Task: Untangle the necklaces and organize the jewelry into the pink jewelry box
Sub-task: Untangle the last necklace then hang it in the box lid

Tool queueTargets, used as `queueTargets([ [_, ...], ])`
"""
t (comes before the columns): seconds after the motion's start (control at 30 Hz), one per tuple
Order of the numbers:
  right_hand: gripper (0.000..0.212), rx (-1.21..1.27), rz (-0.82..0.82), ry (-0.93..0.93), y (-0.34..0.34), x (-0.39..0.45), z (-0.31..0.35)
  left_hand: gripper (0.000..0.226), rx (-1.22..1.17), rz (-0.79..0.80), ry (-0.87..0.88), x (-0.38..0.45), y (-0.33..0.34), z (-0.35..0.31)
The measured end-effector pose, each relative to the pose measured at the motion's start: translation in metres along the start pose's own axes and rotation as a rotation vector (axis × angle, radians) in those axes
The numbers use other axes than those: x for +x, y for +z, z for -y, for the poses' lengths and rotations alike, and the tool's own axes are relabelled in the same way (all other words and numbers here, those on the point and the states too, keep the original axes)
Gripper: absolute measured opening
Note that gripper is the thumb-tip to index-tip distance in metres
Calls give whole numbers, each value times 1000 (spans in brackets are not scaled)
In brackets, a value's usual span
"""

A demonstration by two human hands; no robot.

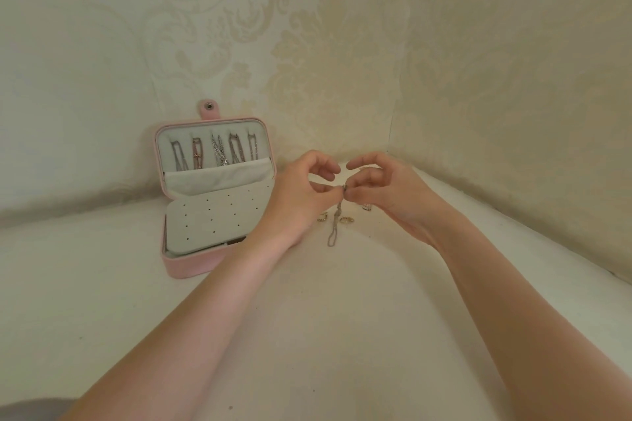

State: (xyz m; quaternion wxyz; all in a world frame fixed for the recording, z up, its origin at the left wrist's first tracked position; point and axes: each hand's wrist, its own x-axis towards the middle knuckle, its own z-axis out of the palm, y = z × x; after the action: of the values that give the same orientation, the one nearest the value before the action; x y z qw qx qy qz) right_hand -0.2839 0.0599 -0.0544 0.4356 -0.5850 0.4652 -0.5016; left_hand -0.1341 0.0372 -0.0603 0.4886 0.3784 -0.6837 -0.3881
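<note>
The pink jewelry box [186, 265] stands open at centre left, its lid upright against the wall. Several necklaces [219, 154] hang in the lid above a cream pocket. A white perforated earring panel [212, 219] covers the base. Just right of the box, my left hand [297, 198] and my right hand [383, 191] meet above the table, both pinching the top of a thin silver chain [333, 232] that dangles down to the surface. Small gold earrings [347, 219] lie under the hands. Another small piece [366, 207] peeks out below my right hand.
The white table [307, 335] sits in a corner between two walls with cream damask wallpaper [342, 44]. The walls close in behind and to the right of the hands. A grey patch [30, 408] shows at the bottom left edge.
</note>
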Motion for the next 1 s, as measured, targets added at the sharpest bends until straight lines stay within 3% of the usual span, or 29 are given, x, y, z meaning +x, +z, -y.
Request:
queueTargets([
  [0.33, 32, 242, 29, 76, 4, -1, 3, 34, -179, 120, -53, -1, -1, -4],
  [0.53, 29, 145, -33, 96, 18, 4, 0, 24, -438, -54, -276, 3, 5, -5],
  [0.77, 26, 152, -143, -76, 32, 6, 2, 26, -516, -150, -216, 4, 7, -10],
  [1.0, 25, 291, -233, -59, 41, 5, -2, 24, -609, 24, -418, 3, 11, -6],
])
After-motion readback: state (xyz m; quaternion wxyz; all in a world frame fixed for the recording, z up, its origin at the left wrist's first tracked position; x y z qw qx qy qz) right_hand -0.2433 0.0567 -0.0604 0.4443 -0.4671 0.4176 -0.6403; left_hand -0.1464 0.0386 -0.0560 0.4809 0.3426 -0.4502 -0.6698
